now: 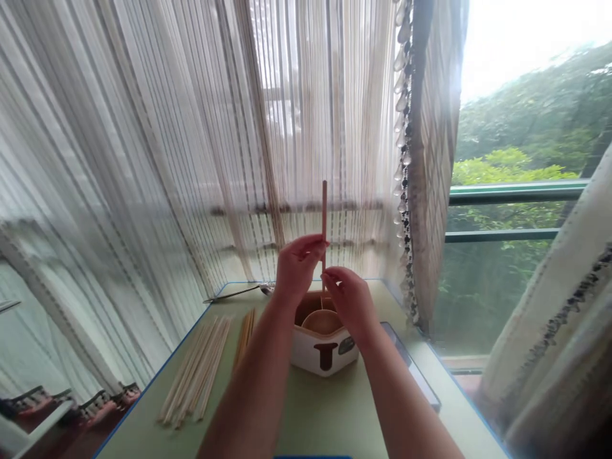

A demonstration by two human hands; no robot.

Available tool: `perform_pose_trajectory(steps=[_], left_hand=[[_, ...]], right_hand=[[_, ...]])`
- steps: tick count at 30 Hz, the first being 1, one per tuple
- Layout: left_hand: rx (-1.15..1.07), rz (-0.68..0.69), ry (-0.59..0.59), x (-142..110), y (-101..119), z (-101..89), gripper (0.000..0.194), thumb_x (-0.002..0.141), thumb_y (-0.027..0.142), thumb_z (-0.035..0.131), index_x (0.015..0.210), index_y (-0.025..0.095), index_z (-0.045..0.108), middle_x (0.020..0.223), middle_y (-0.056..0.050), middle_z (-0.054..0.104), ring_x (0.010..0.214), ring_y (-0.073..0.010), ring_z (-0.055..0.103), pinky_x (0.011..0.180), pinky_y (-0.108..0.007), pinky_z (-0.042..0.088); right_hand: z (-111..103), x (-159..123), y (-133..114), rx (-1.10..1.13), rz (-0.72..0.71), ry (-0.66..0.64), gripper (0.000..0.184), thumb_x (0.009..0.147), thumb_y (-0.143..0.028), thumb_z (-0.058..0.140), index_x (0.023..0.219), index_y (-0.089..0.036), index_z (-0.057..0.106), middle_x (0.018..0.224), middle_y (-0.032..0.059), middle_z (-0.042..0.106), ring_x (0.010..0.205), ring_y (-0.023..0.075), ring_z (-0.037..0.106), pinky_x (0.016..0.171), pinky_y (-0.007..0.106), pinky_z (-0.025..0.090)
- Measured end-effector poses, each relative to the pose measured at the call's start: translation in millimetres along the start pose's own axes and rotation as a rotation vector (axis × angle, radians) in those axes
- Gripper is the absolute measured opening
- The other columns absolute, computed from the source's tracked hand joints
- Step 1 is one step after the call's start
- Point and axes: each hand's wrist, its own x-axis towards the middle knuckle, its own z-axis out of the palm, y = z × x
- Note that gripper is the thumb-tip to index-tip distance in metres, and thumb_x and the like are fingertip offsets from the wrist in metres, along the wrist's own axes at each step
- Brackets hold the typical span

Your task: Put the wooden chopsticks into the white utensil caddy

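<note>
A wooden chopstick (324,207) stands upright above a white holder (308,354) with a brown, divided inside. My left hand (300,262) pinches it around the middle. Lower down, my right hand (351,298) has its fingertips closed on the same stick, just over the holder's opening. Whether it is one stick or two pressed together is hard to see. To the left on the table lies a loose bundle of pale chopsticks (198,370). Beside them, partly behind my left forearm, are a few darker chopsticks (245,335).
A metal spoon or ladle (239,293) lies at the table's back left edge. A dark-edged flat device (414,370) rests right of the holder. The pale green table (315,421) has a blue rim. String curtains (215,127) hang behind, with a window at right.
</note>
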Motion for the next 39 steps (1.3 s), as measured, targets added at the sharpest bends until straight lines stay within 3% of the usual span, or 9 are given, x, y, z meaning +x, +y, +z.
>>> perform_pose_trajectory(steps=[5, 12, 17, 22, 32, 39], left_hand=[[-0.011, -0.021, -0.075, 4, -16, -0.3, 0.019, 0.070, 0.025, 0.069, 0.087, 0.016, 0.068, 0.080, -0.006, 0.071, 0.073, -0.0162, 0.066, 0.068, -0.031, 0.055], [0.026, 0.024, -0.108, -2, -17, 9.6, 0.017, 0.071, 0.026, 0.069, 0.086, 0.018, 0.067, 0.082, -0.005, 0.071, 0.081, -0.0166, 0.067, 0.077, -0.031, 0.054], [-0.028, 0.056, -0.059, 1, -19, 10.2, 0.018, 0.071, 0.027, 0.068, 0.087, 0.018, 0.066, 0.082, -0.004, 0.070, 0.080, -0.0157, 0.066, 0.067, -0.028, 0.055], [-0.019, 0.070, 0.008, 3, -20, 9.1, 0.021, 0.072, 0.029, 0.067, 0.090, 0.018, 0.067, 0.083, -0.004, 0.070, 0.080, -0.0157, 0.066, 0.064, -0.026, 0.056], [-0.010, 0.120, -0.017, 1, -13, 9.2, 0.020, 0.072, 0.028, 0.068, 0.089, 0.019, 0.068, 0.084, -0.003, 0.070, 0.083, -0.0167, 0.066, 0.066, -0.027, 0.056], [0.067, 0.091, -0.083, 3, -17, 3.2, 0.022, 0.074, 0.030, 0.066, 0.092, 0.017, 0.066, 0.086, -0.005, 0.070, 0.084, -0.0167, 0.066, 0.065, -0.027, 0.058]], right_hand=[[-1, -3, 19, -0.094, -0.001, 0.060, 0.017, 0.085, -0.030, 0.049, 0.088, -0.022, 0.064, 0.085, 0.0039, 0.067, 0.075, 0.0156, 0.060, 0.071, 0.027, 0.045], [-2, -15, 27, -0.120, 0.043, 0.177, 0.021, 0.085, -0.030, 0.048, 0.091, -0.022, 0.066, 0.086, 0.0047, 0.068, 0.072, 0.0159, 0.059, 0.068, 0.028, 0.046], [-4, -20, 34, -0.217, -0.002, 0.159, 0.021, 0.083, -0.029, 0.051, 0.091, -0.021, 0.068, 0.084, 0.0054, 0.069, 0.083, 0.0193, 0.058, 0.077, 0.031, 0.045], [0, -20, 36, -0.179, -0.019, 0.162, 0.021, 0.083, -0.030, 0.053, 0.091, -0.023, 0.071, 0.088, 0.0035, 0.070, 0.085, 0.0185, 0.057, 0.080, 0.029, 0.043], [1, -19, 40, -0.111, 0.106, 0.101, 0.020, 0.080, -0.032, 0.058, 0.091, -0.025, 0.073, 0.076, 0.0025, 0.069, 0.081, 0.0170, 0.059, 0.075, 0.027, 0.046], [7, -20, 46, -0.240, -0.024, 0.070, 0.019, 0.083, -0.030, 0.055, 0.086, -0.025, 0.073, 0.082, 0.0017, 0.071, 0.082, 0.0189, 0.055, 0.077, 0.030, 0.043]])
